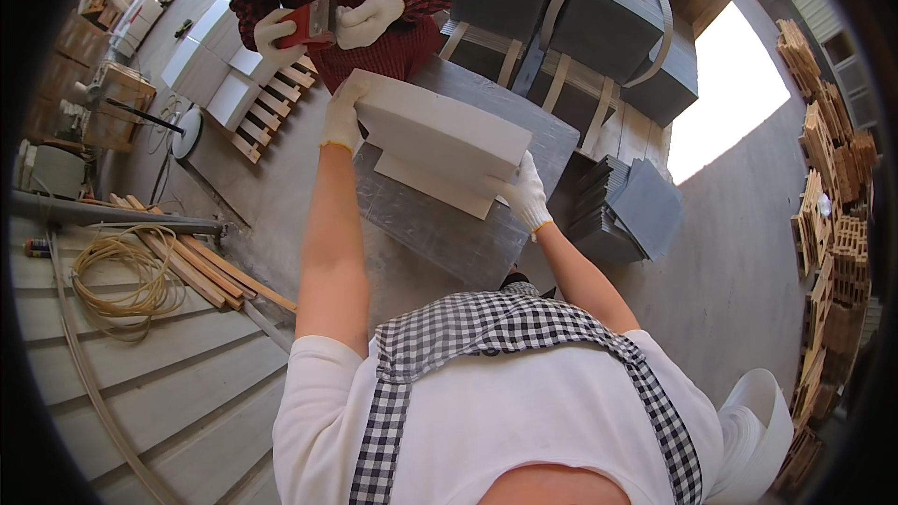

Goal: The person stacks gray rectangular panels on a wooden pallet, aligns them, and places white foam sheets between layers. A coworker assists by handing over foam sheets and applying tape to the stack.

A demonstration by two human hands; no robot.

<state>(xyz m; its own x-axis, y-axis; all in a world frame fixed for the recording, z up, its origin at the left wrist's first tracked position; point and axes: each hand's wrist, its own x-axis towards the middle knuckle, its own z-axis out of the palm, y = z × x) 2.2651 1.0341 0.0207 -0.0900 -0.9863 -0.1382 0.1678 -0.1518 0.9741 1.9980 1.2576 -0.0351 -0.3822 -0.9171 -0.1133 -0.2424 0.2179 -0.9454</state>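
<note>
Both my hands wear white knit gloves and hold a long white carton-like block [440, 128] by its two ends. My left hand [342, 112] grips its left end, fingers curled over the upper corner. My right hand [526, 193] is closed on the lower right end, its fingers partly hidden. A flat white flap or sheet [432, 184] sticks out below the block, toward me. Underneath is a grey tabletop [421, 236]. Across the table, a person in white gloves holds a red tape dispenser [311, 26] close to the block's far left corner.
Dark strapped stacks [603, 14] stand behind the table on the right, with fanned grey slabs [645, 210] beside it. White boxes sit on a wooden pallet [271, 103] at the far left. Coiled hose [126, 271] and wooden strips [201, 262] lie at left; pallets [828, 196] line the right.
</note>
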